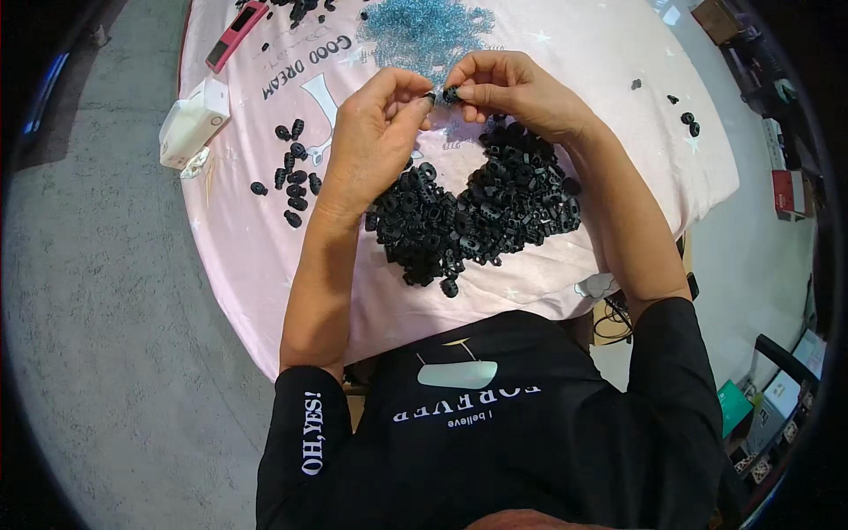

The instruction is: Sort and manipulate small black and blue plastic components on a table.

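Note:
My left hand [380, 132] pinches a small black plastic part [430, 98] between thumb and fingertips. Just across from it, my right hand [517, 95] grips another black plastic part, a cord lock piece [451, 94]. The two parts are held close together above the table; whether they touch is hard to tell. Below the hands spreads a large heap of loose black plastic parts [477, 212]. Beyond the fingers lies a pile of thin, shiny bluish coil springs [424, 35]. Left of my left forearm, several rounded black cord locks [297, 177] lie in a loose group.
A pink printed cloth [256, 256] covers the round-edged table. Toward its left edge are a white box [196, 122] and a pink-and-black device [236, 37]. More black pieces [296, 11] lie at the far left, a few [690, 122] at the right. Boxes [789, 194] stand beyond.

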### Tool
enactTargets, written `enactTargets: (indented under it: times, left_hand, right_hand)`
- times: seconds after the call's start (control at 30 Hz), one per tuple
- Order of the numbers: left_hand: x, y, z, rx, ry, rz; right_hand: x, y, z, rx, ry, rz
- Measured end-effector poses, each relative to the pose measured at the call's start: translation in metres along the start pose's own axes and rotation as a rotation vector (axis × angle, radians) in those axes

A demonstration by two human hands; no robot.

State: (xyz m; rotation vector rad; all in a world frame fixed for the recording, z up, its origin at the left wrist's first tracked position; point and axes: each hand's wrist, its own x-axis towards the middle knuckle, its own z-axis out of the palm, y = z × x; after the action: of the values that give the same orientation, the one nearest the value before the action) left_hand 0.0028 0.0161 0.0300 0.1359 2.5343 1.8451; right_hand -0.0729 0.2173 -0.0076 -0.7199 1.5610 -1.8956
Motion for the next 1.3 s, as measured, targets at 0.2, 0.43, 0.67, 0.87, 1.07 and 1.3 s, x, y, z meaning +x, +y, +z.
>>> enactTargets:
  times: [0.2,0.43,0.67,0.87,1.07,1.3]
  left_hand:
    - [0.000,-0.007,0.005,0.013,-0.014,0.069]
    - [-0.001,-0.003,0.008,-0.043,0.039,0.032]
    - [0.000,-0.008,0.009,-0.097,0.043,0.037]
    - [0.000,-0.011,0.009,-0.104,0.047,0.006]
    - [-0.003,-0.012,0.011,-0.066,0.106,0.009]
    - [-0.005,-0.007,0.010,0.094,0.154,0.028]
  right_hand:
    - [0.002,0.003,-0.001,-0.002,-0.045,-0.005]
    - [0.000,0.001,0.002,-0.004,-0.045,0.037]
    - [0.001,0.004,0.002,-0.009,-0.032,0.015]
    - [0.002,0.004,0.006,-0.037,0.002,-0.015]
    - [0.003,0.014,0.013,-0.025,0.047,-0.086]
    - [0.002,0.012,0.022,-0.111,0.111,-0.145]
